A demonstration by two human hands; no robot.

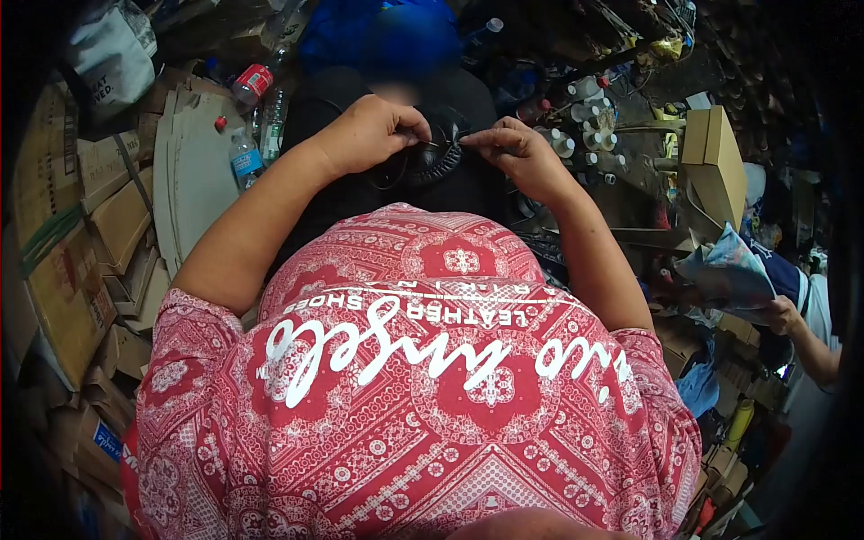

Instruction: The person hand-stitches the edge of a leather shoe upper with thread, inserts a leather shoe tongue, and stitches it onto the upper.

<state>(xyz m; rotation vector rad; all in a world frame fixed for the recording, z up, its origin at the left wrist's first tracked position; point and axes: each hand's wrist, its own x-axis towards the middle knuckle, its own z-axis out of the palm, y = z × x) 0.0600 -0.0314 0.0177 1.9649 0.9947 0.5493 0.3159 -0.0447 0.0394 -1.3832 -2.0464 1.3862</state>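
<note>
My left hand (382, 133) is closed in a pinch, its fingertips at a thin wire-like piece above my dark lap. Facing it, my right hand (522, 153) has thumb and finger pressed together at the edge of a black coiled cord (441, 168). The fingertips of both hands are a short gap apart, with the thin piece between them. The cord lies in a curve below the fingertips, on black clothing. Exactly what each fingertip grips is too small to tell.
Flattened cardboard (117, 211) and plastic bottles (245, 160) are at the left. A blue bag (396, 40) lies ahead. White-capped bottles (594, 135) and a cardboard box (714, 166) are at the right, where another person's hand (781, 315) holds a bluish printed item.
</note>
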